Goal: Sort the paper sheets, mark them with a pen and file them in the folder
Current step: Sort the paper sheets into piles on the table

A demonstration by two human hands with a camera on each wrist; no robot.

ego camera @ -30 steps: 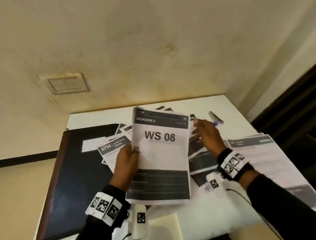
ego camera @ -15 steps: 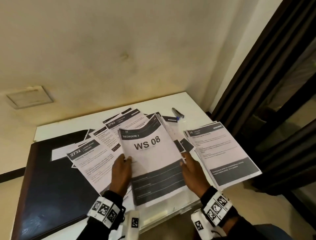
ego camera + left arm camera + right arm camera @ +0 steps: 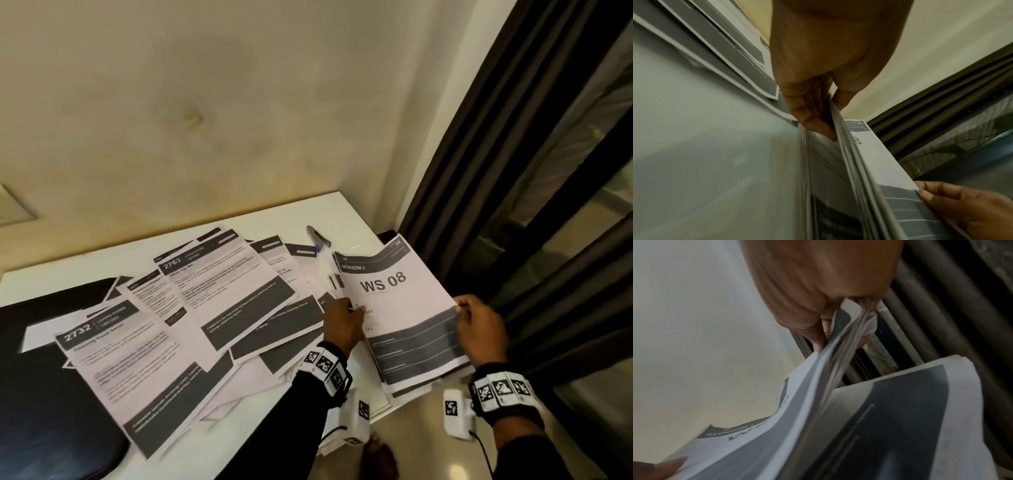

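While loose sheets (image 3: 219, 294) crowd the white desk (image 3: 346, 219) against the cream wall (image 3: 239, 102), both hands' fingers pinch the WS 08 stack (image 3: 404, 308) overhanging its right edge beside dark curtains (image 3: 513, 171): left hand (image 3: 342, 325), right hand (image 3: 479, 329).

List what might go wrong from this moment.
1. The WS 08 stack is gripped only at its side edges by the left hand and right hand, partly past the table edge; sheets could slip to the floor.
2. The pen lies near loose sheets; shuffling could bury it or roll it away.
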